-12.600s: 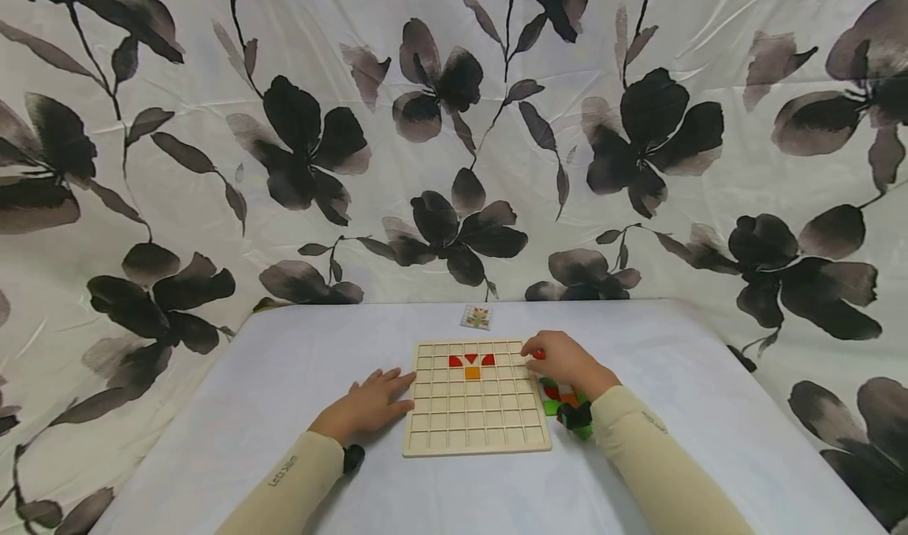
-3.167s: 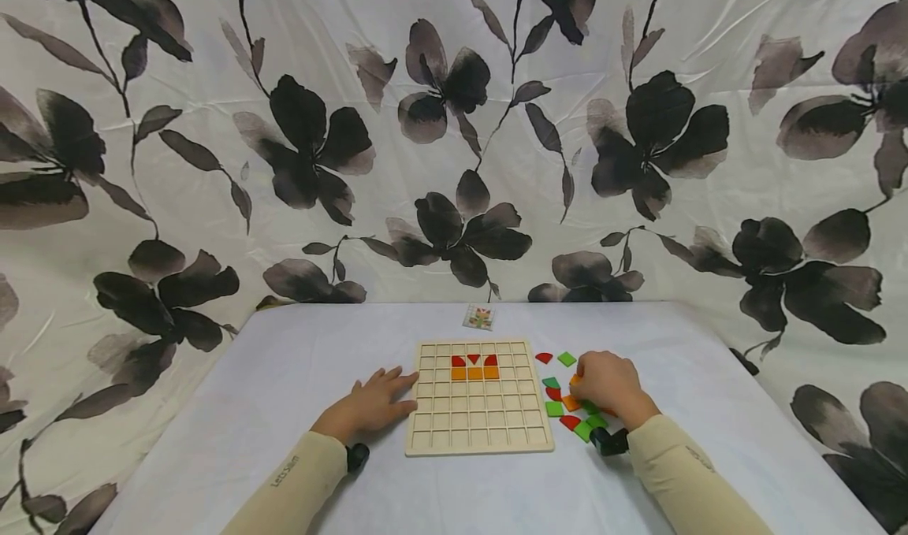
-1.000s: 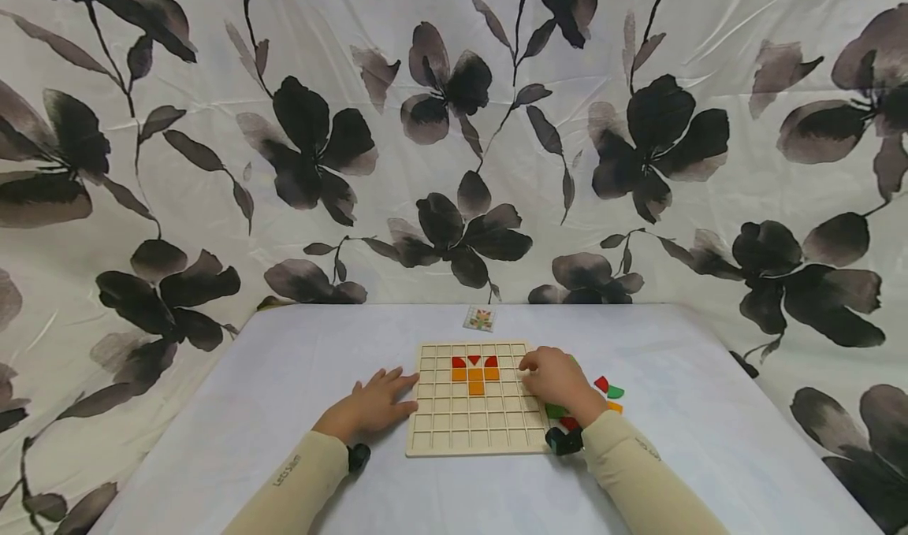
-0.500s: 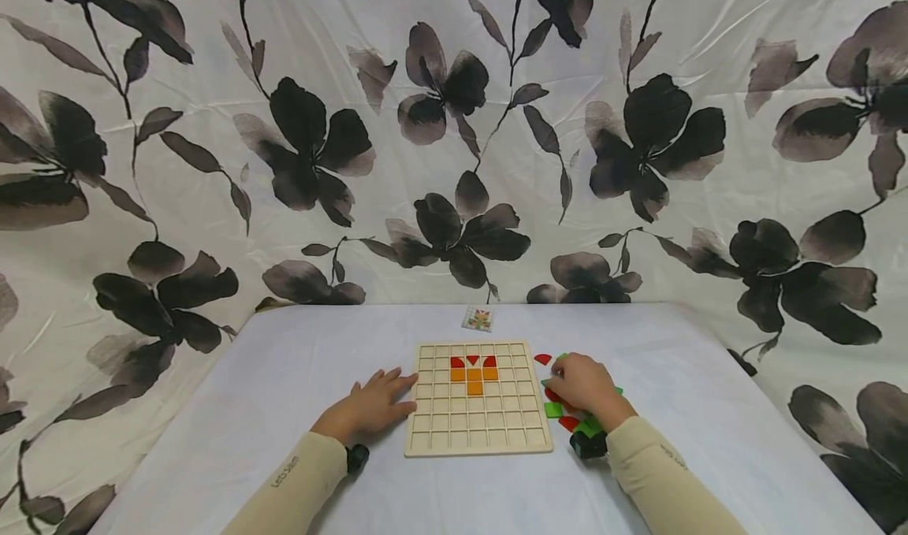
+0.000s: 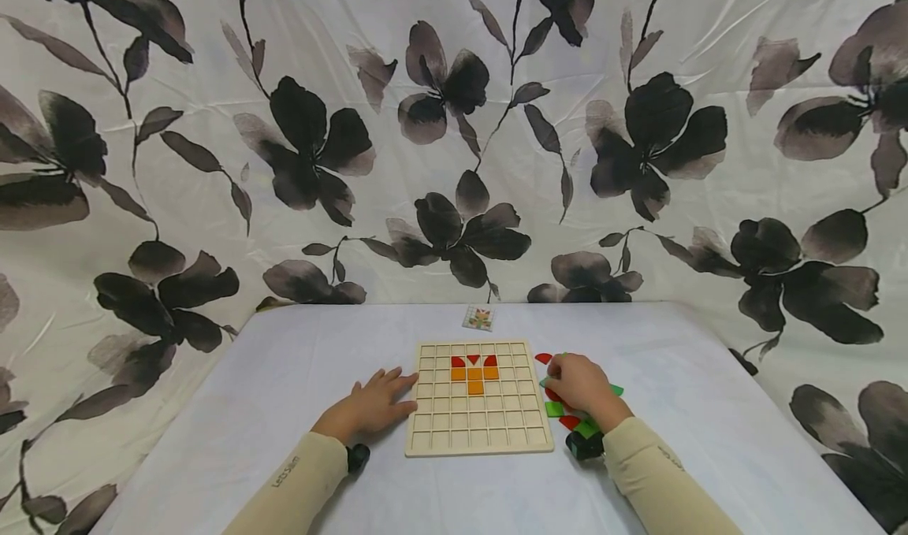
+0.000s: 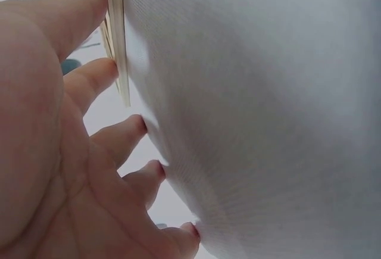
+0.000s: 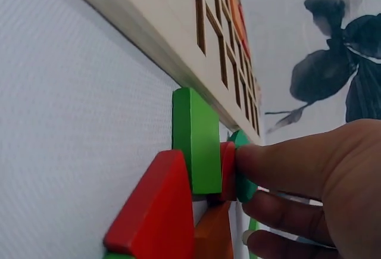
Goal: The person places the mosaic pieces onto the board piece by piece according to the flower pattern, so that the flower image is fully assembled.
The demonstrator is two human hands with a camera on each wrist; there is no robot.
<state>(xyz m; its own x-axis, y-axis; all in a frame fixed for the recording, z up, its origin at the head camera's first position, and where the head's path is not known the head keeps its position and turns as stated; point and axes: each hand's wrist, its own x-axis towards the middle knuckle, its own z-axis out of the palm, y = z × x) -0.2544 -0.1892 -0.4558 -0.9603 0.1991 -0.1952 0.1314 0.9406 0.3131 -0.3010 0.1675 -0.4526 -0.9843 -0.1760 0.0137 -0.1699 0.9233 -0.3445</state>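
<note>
A wooden grid board lies in the middle of the table, with red corner pieces, a red triangle and several orange squares set in its upper cells. My left hand is spread flat at the board's left edge; in the left wrist view the thumb and one finger touch that edge while the other fingertips rest on the cloth. Right of the board, my right hand pinches a dark green block among the loose pieces. Beside it stand a bright green square and a red block.
A small pattern card lies beyond the board. More loose pieces are partly hidden under the right hand and wrist, among them a red one, a red one and a green square. A floral curtain hangs behind the table.
Earlier, orange squares were added below the red pieces, the latest beneath the middle one. Since then my right hand has moved from the board's right edge back to the loose pieces. My left hand stays put.
</note>
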